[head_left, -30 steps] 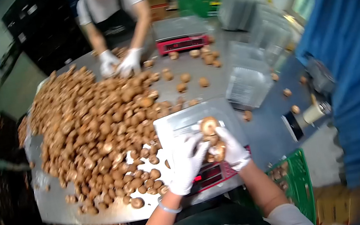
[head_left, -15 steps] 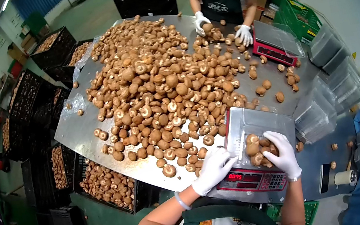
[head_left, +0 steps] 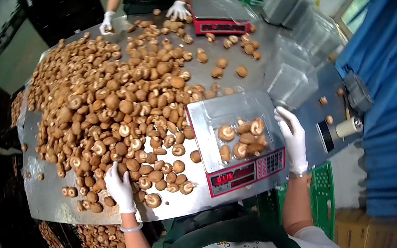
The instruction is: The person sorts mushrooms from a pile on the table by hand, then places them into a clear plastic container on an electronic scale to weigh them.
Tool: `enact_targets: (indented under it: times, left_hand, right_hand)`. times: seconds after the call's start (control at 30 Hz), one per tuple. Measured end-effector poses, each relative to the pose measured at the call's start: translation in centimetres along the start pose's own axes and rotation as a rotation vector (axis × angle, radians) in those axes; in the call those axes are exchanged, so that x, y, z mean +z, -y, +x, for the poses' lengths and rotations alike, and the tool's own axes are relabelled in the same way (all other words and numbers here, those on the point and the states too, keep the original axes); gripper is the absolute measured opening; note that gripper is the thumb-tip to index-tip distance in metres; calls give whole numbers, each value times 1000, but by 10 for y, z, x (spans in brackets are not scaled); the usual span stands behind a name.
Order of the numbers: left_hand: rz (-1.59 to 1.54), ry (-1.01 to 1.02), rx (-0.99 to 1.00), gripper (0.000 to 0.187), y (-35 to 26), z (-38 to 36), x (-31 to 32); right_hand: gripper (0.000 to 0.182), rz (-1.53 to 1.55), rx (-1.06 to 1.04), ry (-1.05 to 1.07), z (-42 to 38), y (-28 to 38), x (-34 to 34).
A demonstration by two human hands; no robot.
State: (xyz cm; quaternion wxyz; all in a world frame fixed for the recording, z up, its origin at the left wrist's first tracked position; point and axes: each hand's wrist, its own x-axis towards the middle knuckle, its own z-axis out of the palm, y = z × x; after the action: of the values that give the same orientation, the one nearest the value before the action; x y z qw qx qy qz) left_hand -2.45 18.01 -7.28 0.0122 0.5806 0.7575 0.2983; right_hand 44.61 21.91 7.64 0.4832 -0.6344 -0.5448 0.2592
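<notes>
My left hand point(head_left: 119, 188), in a white glove, is at the front edge of the big heap of shiitake mushrooms point(head_left: 100, 103). Its thumb and fingers are apart, touching or close beside the mushrooms there. To the right, my right hand point(head_left: 292, 139), also gloved, hovers just off the right side of a red digital scale point(head_left: 233, 177), fingers stretched out and holding nothing. On the scale's plate sits a clear plastic tray point(head_left: 212, 145) with several mushrooms point(head_left: 245, 138) in it, some caps up and some stems up. The red display seems to read 0.115.
Across the metal table point(head_left: 180, 206), a co-worker's gloved hands point(head_left: 178, 10) are near mushrooms beside a second red scale point(head_left: 221, 23). Stacked clear trays point(head_left: 289, 72) stand at the right, near a white roll point(head_left: 349, 127). Crates of mushrooms point(head_left: 100, 240) stand below left.
My left hand has moved left from the scale to the heap. My right hand has left the mushrooms in the tray, which now lie more spread out. The view has shifted right.
</notes>
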Motion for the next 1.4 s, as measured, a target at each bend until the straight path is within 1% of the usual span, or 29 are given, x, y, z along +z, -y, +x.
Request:
enact_targets:
  times: [0.03, 0.1, 0.17, 0.23, 0.3, 0.33, 0.37, 0.43, 0.5, 0.53, 0.63, 0.67, 0.7, 0.73, 0.77, 0.8, 0.87, 0.9, 1.0, 1.03, 1.07, 1.1, 1.17, 1.2, 1.23, 1.3, 1.33, 1.37, 1.4]
  left_hand:
    - [-25, -39, -9, 48, -2, -1, -3]
    - [-163, -39, -111, 43, -17, -2, -17]
    - [-489, -12, -227, 40, -49, 3, -25]
    - [-715, 46, -218, 40, -99, 13, -31]
    - [-684, 115, -44, 39, -125, 17, -13]
    - [-711, 135, 52, 40, -158, 20, -17]
    - [-819, 215, 37, 42, -181, 18, -12]
    - [-841, 350, 216, 44, -220, 18, -9]
    - [-749, 338, 541, 44, -237, 22, 13]
    - [-711, 333, 583, 45, -234, 19, 27]
    - [-741, 359, 417, 38, -206, 55, 42]
    - [-632, 118, 363, 35, -201, 72, 32]
    - [-487, 50, 262, 41, -186, 94, 32]
    - [-302, -277, 351, 47, -159, 115, 54]
    - [-146, -234, 255, 59, -134, 134, 61]
    - [-61, -162, 129, 63, -115, 146, 72]
    - [95, -59, 246, 58, -92, 163, 79]
    - [71, -87, 303, 55, -90, 164, 83]
    - [-100, -100, 297, 45, -83, 167, 86]
    - [-151, -122, 291, 42, -80, 167, 87]
    - [-237, -118, 252, 41, -78, 167, 84]
    - [-320, -113, 208, 39, -76, 167, 83]
    - [-603, -114, 36, 38, -118, 153, 53]
    - [-663, -67, 87, 38, -147, 142, 35]
    - [-725, -21, 131, 38, -175, 128, 22]
    - [-742, 155, 366, 39, -217, 96, 14]
    - [-698, 241, 519, 37, -234, 79, 16]
    - [-648, 324, 673, 35, -247, 65, 17]
    - [-574, 427, 811, 35, -257, 56, 28]
  right_hand:
    - [39, 0, 20, -23, -1, -7, 0]
    - [42, -137, 11, -41, -6, -16, 0]
    - [46, -256, -114, 137, -13, -23, -6]
    - [49, -523, -238, 259, -24, -7, -1]
    - [47, -627, -276, 348, -30, -7, 6]
    - [45, -632, -299, 346, -33, -7, 9]
    - [43, -642, -321, 343, -34, -4, 10]
    - [45, -659, -361, 338, -34, 5, 15]
    - [49, -493, -351, 268, -35, 8, 19]
    - [57, -584, -379, 287, -34, 13, 22]
    - [61, -543, -355, 226, -37, 17, 20]
    - [63, -551, -365, 169, -41, 14, 16]
    - [58, -553, -304, 135, -44, 17, 12]
    - [55, -533, -302, 112, -46, 8, 7]
    - [52, -517, -296, 87, -47, -2, 3]
    - [52, -525, -283, 80, -48, -8, 3]
    - [47, -521, -271, 56, -51, -14, -4]
    - [44, -496, -258, 44, -52, -12, -4]
    - [44, -444, -164, 7, -45, -16, -3]
    - [44, -325, -124, 4, -41, -23, -2]
    - [45, -204, -89, 4, -38, -29, 1]
    - [45, -204, -78, -4, -36, -34, 3]
    - [44, -8, 71, -29, -33, -40, 9]
    - [44, 76, 107, -18, -32, -40, 11]
    - [44, 69, 132, -13, -32, -37, 12]
    - [43, -91, -9, -46, -26, -29, 12]
    - [44, -246, -150, -64, -24, -30, 11]
    - [44, -249, -154, -60, -21, -24, 10]
    - [47, -322, -307, 44, -18, -12, 9]
